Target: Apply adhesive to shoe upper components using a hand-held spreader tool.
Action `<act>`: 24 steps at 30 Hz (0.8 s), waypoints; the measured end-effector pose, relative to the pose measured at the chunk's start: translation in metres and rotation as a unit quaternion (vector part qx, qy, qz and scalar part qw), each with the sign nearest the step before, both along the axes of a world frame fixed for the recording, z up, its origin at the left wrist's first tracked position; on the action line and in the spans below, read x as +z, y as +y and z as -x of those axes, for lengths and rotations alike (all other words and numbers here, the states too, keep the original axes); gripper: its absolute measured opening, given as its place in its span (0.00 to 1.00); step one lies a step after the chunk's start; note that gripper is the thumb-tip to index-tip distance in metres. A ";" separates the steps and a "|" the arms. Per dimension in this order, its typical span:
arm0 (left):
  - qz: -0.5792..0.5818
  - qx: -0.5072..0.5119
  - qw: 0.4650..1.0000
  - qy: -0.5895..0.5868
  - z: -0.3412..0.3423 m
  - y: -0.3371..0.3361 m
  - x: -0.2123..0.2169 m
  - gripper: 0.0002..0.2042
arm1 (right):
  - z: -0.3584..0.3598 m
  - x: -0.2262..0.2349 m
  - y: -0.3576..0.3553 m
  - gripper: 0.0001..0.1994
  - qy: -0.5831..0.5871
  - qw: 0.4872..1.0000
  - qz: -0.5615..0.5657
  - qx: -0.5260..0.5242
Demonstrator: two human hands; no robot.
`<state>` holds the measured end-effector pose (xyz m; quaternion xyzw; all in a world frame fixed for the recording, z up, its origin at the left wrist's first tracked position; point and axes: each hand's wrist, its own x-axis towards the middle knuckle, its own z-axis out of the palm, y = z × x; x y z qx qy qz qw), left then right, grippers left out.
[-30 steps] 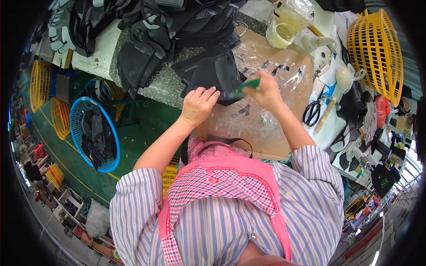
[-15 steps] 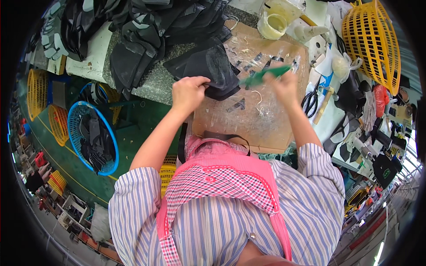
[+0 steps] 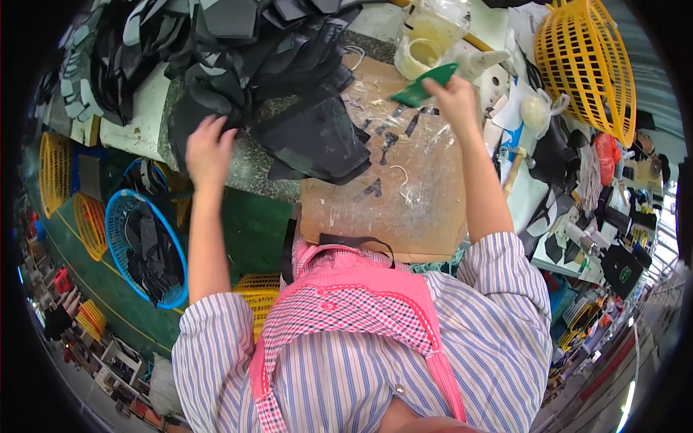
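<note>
My right hand grips a green, flat spreader by its edge, raised over the far part of the cardboard sheet near the yellowish glue tub. On the left, my left hand has its fingers apart at the near edge of a pile of dark cut pieces; whether the fingertips touch it I cannot tell. Between the hands, a fanned stack of black cut pieces lies partly on the speckled tabletop and partly on the cardboard. Some of its surface looks greyish and smeared.
A larger heap of black pieces covers the back left of the table. A yellow basket stands at the far right, near scissors and a hammer. Beside the table, a blue basket holds black scraps.
My left hand has let go of the fanned stack and moved left to the other pile. My right hand has lifted the spreader away toward the glue tub.
</note>
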<state>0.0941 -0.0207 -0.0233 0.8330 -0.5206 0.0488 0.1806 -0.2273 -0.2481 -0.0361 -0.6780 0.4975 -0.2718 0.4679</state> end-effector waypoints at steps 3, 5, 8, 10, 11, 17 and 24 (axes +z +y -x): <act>0.064 -0.144 0.978 0.140 0.062 -0.025 -0.005 0.13 | -0.050 0.026 0.045 0.06 -0.076 0.989 -0.036 0.125; -0.009 -0.181 0.972 0.152 0.085 -0.038 -0.017 0.21 | -0.071 0.012 0.042 0.06 -0.058 0.984 0.053 0.159; -0.033 -0.155 0.976 0.146 0.088 -0.045 -0.021 0.25 | -0.062 -0.006 0.047 0.05 -0.004 0.966 0.172 0.194; -0.055 -0.146 0.976 0.151 0.086 -0.046 -0.014 0.27 | -0.024 -0.016 0.061 0.06 0.084 0.950 0.182 0.238; -0.051 -0.146 0.976 0.153 0.087 -0.049 -0.013 0.27 | 0.001 -0.017 0.067 0.07 0.143 0.937 0.165 0.272; 0.000 -0.160 0.981 0.111 0.096 -0.043 -0.014 0.20 | 0.016 0.004 0.035 0.06 -0.060 0.994 0.086 -0.004; 0.046 -0.288 0.943 0.160 0.096 -0.032 0.003 0.12 | 0.007 0.000 -0.052 0.12 0.194 0.967 0.160 -0.043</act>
